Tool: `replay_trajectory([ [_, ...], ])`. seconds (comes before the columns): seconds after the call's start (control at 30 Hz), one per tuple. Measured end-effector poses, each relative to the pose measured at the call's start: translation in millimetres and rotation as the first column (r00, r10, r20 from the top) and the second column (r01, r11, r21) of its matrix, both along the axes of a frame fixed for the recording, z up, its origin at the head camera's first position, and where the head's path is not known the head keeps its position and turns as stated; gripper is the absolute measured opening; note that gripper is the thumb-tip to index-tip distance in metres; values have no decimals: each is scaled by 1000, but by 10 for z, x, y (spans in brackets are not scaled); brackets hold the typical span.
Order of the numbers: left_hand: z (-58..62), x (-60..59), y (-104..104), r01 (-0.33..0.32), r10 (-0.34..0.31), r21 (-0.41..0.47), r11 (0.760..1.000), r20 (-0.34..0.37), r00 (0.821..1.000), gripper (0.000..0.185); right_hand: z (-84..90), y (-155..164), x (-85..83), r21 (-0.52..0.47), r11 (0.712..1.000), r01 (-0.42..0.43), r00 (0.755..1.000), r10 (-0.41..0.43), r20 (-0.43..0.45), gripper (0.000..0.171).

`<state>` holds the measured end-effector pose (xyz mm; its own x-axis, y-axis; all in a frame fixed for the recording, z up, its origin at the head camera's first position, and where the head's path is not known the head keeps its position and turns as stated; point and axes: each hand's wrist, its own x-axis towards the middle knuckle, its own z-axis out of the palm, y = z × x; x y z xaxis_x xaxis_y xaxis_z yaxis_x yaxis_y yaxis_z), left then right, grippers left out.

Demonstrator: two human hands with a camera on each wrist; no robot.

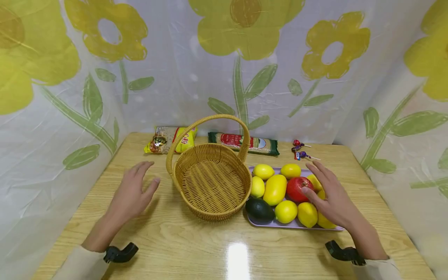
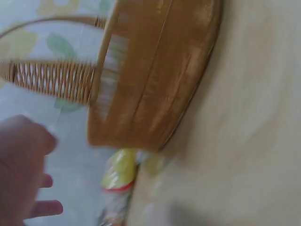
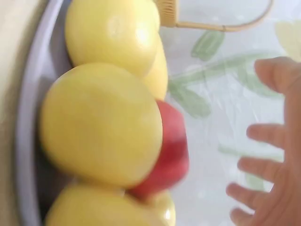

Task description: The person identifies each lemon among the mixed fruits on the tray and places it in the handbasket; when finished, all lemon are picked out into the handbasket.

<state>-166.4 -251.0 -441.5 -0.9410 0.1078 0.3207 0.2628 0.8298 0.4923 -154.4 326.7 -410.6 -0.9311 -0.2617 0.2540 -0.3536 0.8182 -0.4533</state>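
An empty wicker basket [image 1: 212,182] with a hoop handle stands mid-table; its side [image 2: 150,75] fills the left wrist view. To its right a lilac tray [image 1: 273,224] holds several yellow fruits, a red apple [image 1: 297,188] and a dark avocado [image 1: 259,209]. My right hand [image 1: 327,194] hovers over the tray's right side with spread fingers, thumb touching the apple [image 3: 171,150]; yellow fruit [image 3: 101,122] fills the right wrist view, where the right hand [image 3: 270,165] shows spread. My left hand [image 1: 134,190] hovers open just left of the basket, holding nothing; it shows as the left hand [image 2: 23,169] at the frame edge.
Along the back edge lie a yellow snack packet [image 1: 171,140], a long green noodle packet [image 1: 245,143] and two lollipops [image 1: 301,149]. A flowered plastic sheet walls in the wooden table [image 1: 210,249] on three sides.
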Motion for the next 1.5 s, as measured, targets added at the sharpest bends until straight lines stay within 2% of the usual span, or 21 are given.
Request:
replay_trajectory([
  [0.03, -26, 85, 23, -6, 6, 91, 996, 0, 1000, 54, 9, 49, 64, -32, 999, 8, 1000, -8, 7, 73],
  [0.1, -76, 272, 109, -32, 29, 266, 964, 17, 999, 44, 16, 158, 191, -85, 996, 30, 1000, -30, 6, 68],
  [0.13, -101, 367, 166, -51, 41, 346, 937, 36, 999, 40, 13, 217, 250, -103, 994, 43, 999, -43, -1, 66],
  [0.23, -171, 635, 405, -106, 54, 546, 831, 110, 992, 32, -15, 396, 371, -154, 986, 65, 997, -72, -41, 59],
  [0.3, -226, 776, 606, -130, 45, 636, 761, 148, 988, 32, -52, 506, 400, -189, 980, 58, 996, -70, -60, 55],
  [0.37, -296, 886, 814, -115, 13, 686, 719, 152, 988, 38, -91, 597, 392, -228, 973, 40, 996, -56, -65, 52],
  [0.43, -373, 952, 1012, -76, -19, 697, 713, 127, 992, 48, -120, 659, 357, -272, 962, 22, 998, -38, -54, 49],
  [0.57, -494, 980, 1336, 1, -50, 661, 751, 54, 997, 66, -199, 719, 262, -353, 935, 34, 999, -46, -27, 41],
  [0.63, -528, 971, 1472, -10, -37, 630, 776, 61, 997, 72, -270, 736, 222, -403, 914, 49, 998, -64, -23, 38],
  [0.7, -554, 960, 1588, -33, -23, 620, 784, 82, 996, 77, -359, 747, 190, -446, 893, 65, 996, -83, -23, 35],
  [0.77, -575, 938, 1678, -61, -3, 627, 776, 99, 995, 77, -445, 760, 163, -469, 880, 73, 995, -95, -24, 34],
  [0.83, -587, 906, 1735, -91, 33, 646, 758, 101, 994, 72, -509, 763, 140, -472, 878, 80, 994, -105, -26, 32],
  [0.93, -601, 845, 1769, -121, 110, 673, 730, 59, 992, 59, -555, 765, 106, -451, 889, 81, 994, -106, -31, 30],
  [1.03, -612, 799, 1768, -118, 148, 688, 716, 16, 989, 51, -565, 773, 94, -406, 910, 80, 994, -102, -34, 29],
  [1.17, -615, 778, 1741, -92, 145, 708, 700, -14, 989, 47, -582, 805, 94, -358, 932, 62, 997, -74, -21, 33],
  [1.5, -614, 764, 1699, -50, 103, 733, 678, -28, 994, 45, -640, 892, 113, -322, 940, 112, 989, -75, 126, 44],
])
